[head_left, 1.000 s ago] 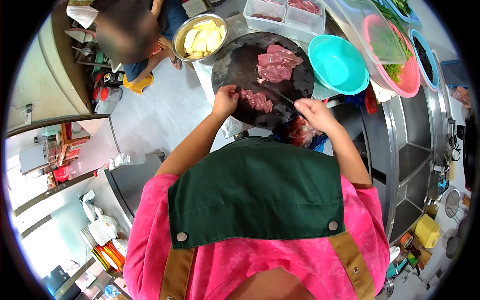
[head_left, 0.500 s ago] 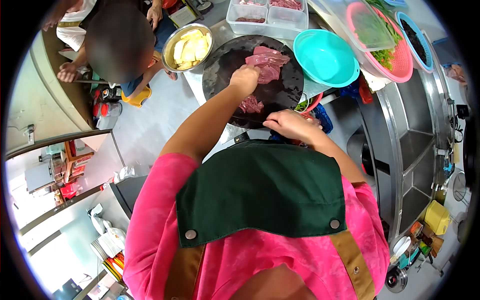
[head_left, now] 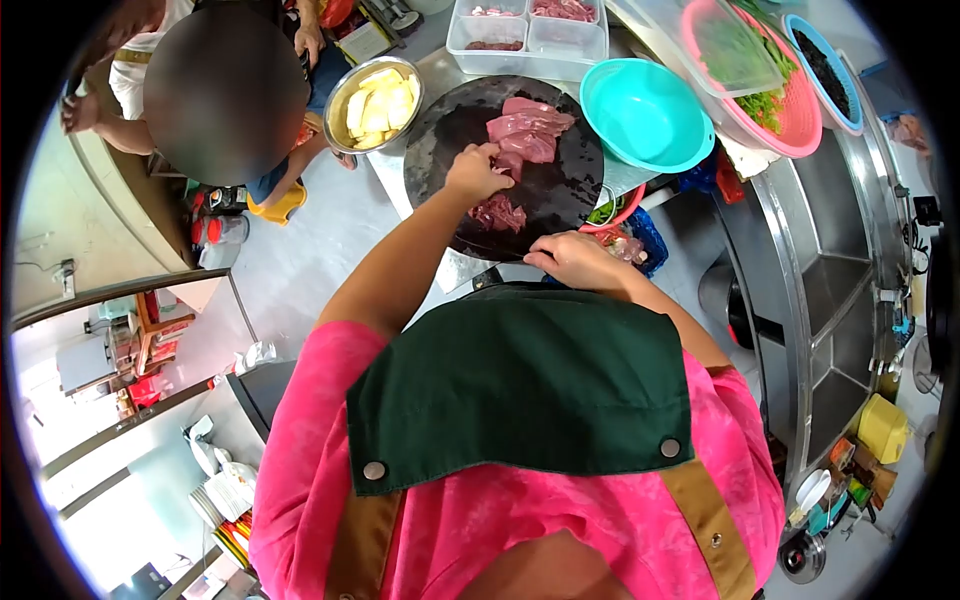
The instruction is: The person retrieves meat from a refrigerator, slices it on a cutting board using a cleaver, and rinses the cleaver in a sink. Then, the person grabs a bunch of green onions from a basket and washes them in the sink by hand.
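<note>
On a round dark cutting board, my left hand has its fingers curled around a small piece of raw meat. A larger slab of raw meat lies just beyond it, cut into thick parts. Smaller cut meat pieces sit in a pile nearer to me. My right hand is closed at the board's near right edge. A thin dark edge shows by its fingertips, but what it grips is mostly hidden.
A steel bowl of yellow chunks stands left of the board, a turquoise basin right. Behind is a divided clear container with meat. A pink basket holds greens. Another person is at upper left. Steel sinks line the right.
My left hand has moved nearer to me and slightly left, off the large slab, with a small meat piece at its fingers. My right hand has shifted slightly downward. The other person's arm has lifted.
</note>
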`<state>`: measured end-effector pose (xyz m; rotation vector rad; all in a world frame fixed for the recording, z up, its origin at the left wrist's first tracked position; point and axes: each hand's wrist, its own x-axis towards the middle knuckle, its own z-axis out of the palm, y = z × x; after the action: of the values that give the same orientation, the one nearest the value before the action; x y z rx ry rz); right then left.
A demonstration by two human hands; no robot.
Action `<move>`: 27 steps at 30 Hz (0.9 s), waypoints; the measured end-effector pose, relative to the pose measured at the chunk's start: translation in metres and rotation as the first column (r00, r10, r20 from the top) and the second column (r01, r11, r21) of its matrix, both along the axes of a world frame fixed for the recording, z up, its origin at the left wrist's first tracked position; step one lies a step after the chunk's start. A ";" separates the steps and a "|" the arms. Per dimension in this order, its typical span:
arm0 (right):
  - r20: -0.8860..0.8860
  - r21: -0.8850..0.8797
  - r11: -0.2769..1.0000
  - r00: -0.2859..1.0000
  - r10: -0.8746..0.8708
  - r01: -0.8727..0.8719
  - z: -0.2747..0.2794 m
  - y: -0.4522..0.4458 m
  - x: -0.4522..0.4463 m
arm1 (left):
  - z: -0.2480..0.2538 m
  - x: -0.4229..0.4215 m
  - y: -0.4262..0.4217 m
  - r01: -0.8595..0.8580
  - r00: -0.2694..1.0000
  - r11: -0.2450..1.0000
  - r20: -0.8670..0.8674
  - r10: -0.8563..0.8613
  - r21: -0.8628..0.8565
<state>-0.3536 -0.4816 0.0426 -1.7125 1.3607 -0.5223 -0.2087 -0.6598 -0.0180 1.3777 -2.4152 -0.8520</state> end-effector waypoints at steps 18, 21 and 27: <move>0.004 0.009 0.997 0.997 -0.074 0.074 0.004 0.001 0.006 | 0.040 0.013 -0.035 0.008 0.834 0.674 -0.377 0.403 0.739; 0.005 0.065 0.994 0.996 -0.086 0.086 0.005 -0.002 0.005 | 0.055 0.030 -0.037 0.036 0.720 0.665 -0.480 0.500 0.746; 0.162 0.231 0.953 0.958 -0.236 0.195 0.008 0.000 -0.005 | 0.017 0.092 -0.021 -0.103 0.677 0.569 -0.362 0.641 0.816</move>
<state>-0.3585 -0.4813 0.0506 -1.3153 1.4199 -0.6208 -0.1171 -0.6804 -0.0011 1.4299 -1.1310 -1.9196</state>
